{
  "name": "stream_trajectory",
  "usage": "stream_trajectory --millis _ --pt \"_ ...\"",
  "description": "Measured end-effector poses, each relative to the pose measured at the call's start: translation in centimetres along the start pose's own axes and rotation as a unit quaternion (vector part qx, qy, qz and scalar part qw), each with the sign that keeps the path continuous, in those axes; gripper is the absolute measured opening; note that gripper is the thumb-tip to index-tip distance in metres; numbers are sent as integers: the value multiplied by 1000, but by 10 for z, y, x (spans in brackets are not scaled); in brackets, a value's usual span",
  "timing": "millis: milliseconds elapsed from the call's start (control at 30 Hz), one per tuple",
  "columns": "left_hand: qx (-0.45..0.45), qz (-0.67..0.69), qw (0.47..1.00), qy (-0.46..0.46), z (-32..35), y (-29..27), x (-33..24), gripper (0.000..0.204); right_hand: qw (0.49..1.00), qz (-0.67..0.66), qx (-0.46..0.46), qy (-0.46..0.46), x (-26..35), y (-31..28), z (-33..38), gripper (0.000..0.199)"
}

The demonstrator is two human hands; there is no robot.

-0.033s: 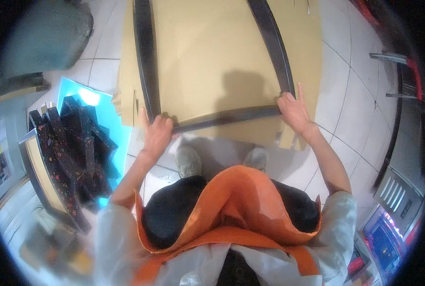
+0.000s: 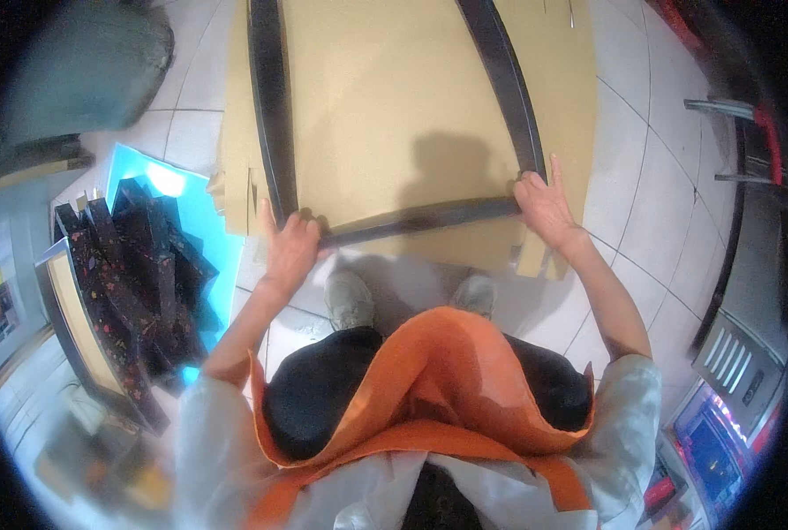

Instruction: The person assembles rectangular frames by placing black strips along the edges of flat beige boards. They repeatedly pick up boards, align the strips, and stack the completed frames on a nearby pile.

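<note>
Long dark strips are laid out as a frame on a tan cardboard sheet [image 2: 358, 115]: a left strip [image 2: 274, 115], a right strip [image 2: 503, 79] and a near strip [image 2: 425, 215] running across between them. At the near left corner my left hand [image 2: 293, 249] has its fingers closed on the frame, one digit stretched out along the side strip. My right hand [image 2: 548, 208] grips the near right corner in the same way, with one finger pointing away from me. Both hands cover the corners, so I cannot tell how the strips join there. The frame's far end lies beyond the view.
To my left, a pile of dark, flower-patterned strips [image 2: 138, 283] lies on a bright blue sheet [image 2: 226, 225]. My shoes [image 2: 350, 299] stand on the tiled floor [image 2: 632, 203] just behind the cardboard. Metal legs [image 2: 720, 108] and a vented grey casing [image 2: 736, 362] are at the right.
</note>
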State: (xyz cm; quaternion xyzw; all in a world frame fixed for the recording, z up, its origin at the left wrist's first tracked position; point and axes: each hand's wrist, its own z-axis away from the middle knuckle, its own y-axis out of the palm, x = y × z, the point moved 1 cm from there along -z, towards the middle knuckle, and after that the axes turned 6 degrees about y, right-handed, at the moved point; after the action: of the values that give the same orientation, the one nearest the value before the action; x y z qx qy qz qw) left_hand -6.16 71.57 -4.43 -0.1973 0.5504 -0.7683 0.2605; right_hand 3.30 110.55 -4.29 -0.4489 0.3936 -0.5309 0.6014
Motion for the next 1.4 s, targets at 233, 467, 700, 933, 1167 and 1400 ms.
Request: stream_trajectory --millis 233,467,700,933,1167,1400 --pt "48 -61 996 53 -11 -6 5 57 999 7 -37 6 2 4 3 44" --pt "-28 23 998 55 -4 1 11 62 1000 -6 2 29 1 -3 6 59" --pt "-208 312 906 -194 24 -3 6 64 750 -509 -238 348 17 32 64 62" --pt "79 581 805 -91 16 27 -63 31 559 -760 -66 323 76 63 31 52" --pt "150 521 836 79 4 -30 -71 34 744 -567 -158 316 -63 47 -32 49" --pt "-248 314 917 -13 -2 -44 -6 45 885 -222 -359 197 -143 -47 -114 52"
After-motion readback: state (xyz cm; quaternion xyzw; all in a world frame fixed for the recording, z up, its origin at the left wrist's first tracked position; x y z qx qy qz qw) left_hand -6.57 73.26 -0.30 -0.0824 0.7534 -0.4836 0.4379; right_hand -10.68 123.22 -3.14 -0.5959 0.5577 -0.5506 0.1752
